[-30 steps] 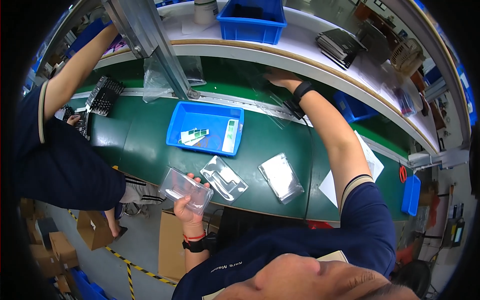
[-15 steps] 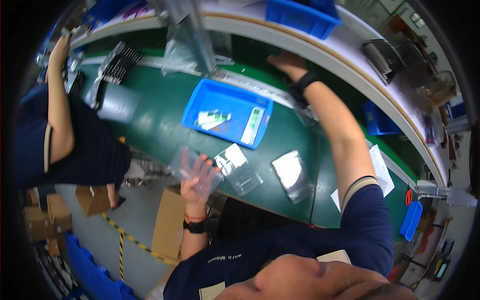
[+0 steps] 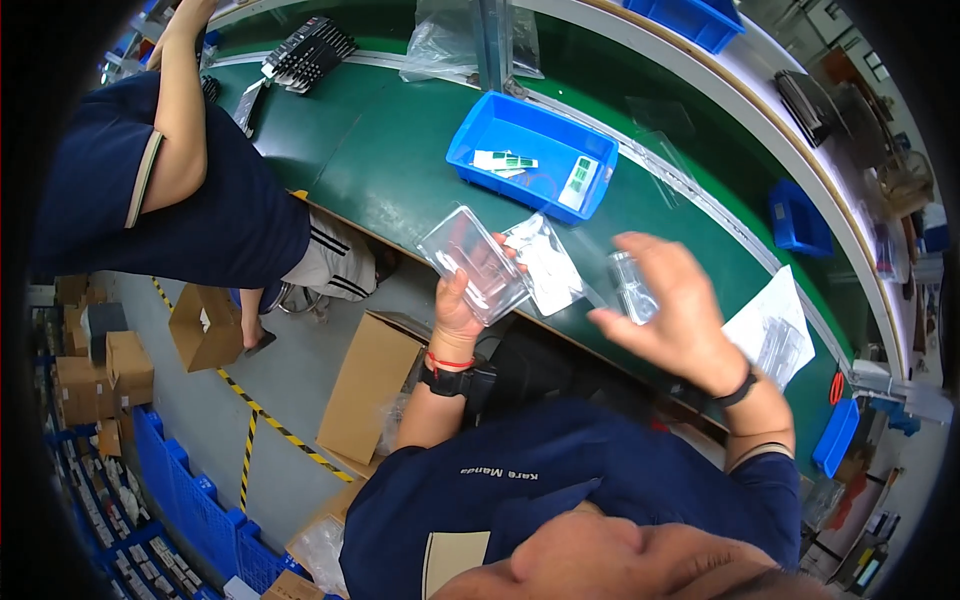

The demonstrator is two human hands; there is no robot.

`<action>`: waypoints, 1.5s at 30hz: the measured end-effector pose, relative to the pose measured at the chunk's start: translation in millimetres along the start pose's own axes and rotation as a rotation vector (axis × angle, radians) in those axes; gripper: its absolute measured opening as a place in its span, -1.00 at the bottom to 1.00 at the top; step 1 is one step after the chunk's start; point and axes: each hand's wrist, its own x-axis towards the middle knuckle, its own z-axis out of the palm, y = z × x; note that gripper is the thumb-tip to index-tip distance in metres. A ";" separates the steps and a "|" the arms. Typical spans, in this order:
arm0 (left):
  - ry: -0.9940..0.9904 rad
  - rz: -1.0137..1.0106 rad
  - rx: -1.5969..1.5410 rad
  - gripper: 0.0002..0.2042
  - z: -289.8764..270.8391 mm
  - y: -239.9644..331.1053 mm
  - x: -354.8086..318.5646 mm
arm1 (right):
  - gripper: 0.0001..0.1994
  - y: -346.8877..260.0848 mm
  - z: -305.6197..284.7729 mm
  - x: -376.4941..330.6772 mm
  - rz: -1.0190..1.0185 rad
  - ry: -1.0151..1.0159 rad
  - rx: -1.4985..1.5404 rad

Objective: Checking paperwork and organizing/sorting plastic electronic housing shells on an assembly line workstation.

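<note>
My left hand (image 3: pixel 458 310) grips a clear rectangular plastic shell (image 3: pixel 470 255), held tilted over the front edge of the green table. Just right of it on the table lies a clear plastic pack with a white insert (image 3: pixel 545 262). My right hand (image 3: pixel 675 310), somewhat blurred, hovers over the table with thumb and fingers apart. Between them a shiny clear pack (image 3: pixel 632 287) shows, seemingly lying on the table beneath. A faint translucent smear left of the fingers cannot be made out. Behind both hands stands a blue tray (image 3: pixel 468 135) with white-and-green strips (image 3: pixel 505 160) inside.
White paper with clear plastic on it (image 3: pixel 775 325) lies at the right. Thin clear sheets (image 3: pixel 660 145) rest by the back rail under a shelf. At the left a co-worker (image 3: pixel 190 190) stands near stacked black-and-white parts (image 3: pixel 308 55). An open cardboard box (image 3: pixel 365 390) stands below the table.
My right hand has come back from under the shelf at the rear to above the table's front. My left hand still holds the clear shell, now closer to the pack with white insert.
</note>
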 end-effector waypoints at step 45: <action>0.292 -0.246 0.394 -0.41 59.7 -22.7 -3.0 | -0.07 -25.0 88.6 -23.7 0.093 0.077 0.017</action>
